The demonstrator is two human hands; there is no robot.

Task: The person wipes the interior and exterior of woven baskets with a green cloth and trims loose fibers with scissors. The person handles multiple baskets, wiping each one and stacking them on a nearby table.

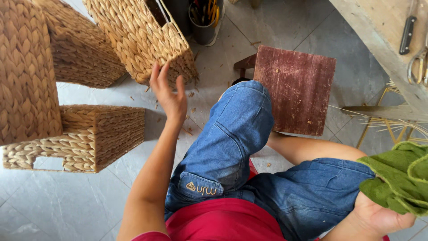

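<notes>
A: Where is the left hand (pixel 168 91)?

B: Out over the tiled floor (pixel 80 205), at about ten o'clock from the raised knee; the fingers are spread wide and it holds nothing. Its fingertips come just short of the tilted woven basket (pixel 142 38) at twelve o'clock from it — near, though I cannot tell whether they touch.

A: And the right hand (pixel 379 216)?

B: Low at four o'clock in the view; it is closed around a bundle of green cloth (pixel 397 178), which bulges up and out past the right edge.

A: More baskets?

B: Yes — a low square basket (pixel 89 138) lies on its side at nine o'clock from the left hand, its handle slot facing down-left; a tall basket (pixel 26 71) stands in front of it at the left edge, and another basket (pixel 78 49) sits behind, between the tall one and the tilted one.

A: What else is about?

B: A worn red stool (pixel 296 89) at one o'clock from the knee, just beside the jeans (pixel 232 134); a dark cup of tools (pixel 203 20) at the top, behind the tilted basket; a wooden table (pixel 383 31) in the upper right corner with scissors (pixel 419 64) and a black-handled knife (pixel 406 35) on it; thin pale reeds (pixel 379 120) fan out below the table; small straw bits litter the floor around the stool.
</notes>
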